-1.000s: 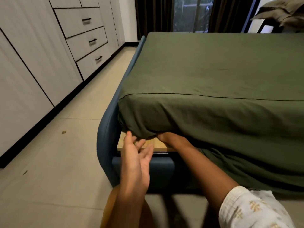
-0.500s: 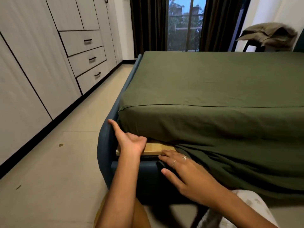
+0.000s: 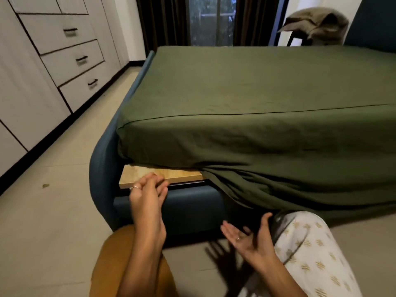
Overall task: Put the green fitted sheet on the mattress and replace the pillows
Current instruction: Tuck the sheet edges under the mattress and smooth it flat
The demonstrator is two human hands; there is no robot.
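The green fitted sheet covers the top and near side of the mattress. Its near-left corner is tucked under, while further right the hem hangs loose over the bed frame towards the floor. A strip of wooden bed base shows below the tucked corner. My left hand hovers in front of that strip, fingers loosely extended, holding nothing. My right hand is lower, palm up and fingers spread, away from the sheet. No pillow lies on the bed.
A white wardrobe with drawers lines the left wall across a tiled aisle. A chair draped with grey-brown bedding stands beyond the bed's far right, by a dark-curtained window. My knees are in the foreground.
My right hand came out from under the mattress and dropped back, palm up. My left hand left the mattress corner and now hovers before the wooden strip.
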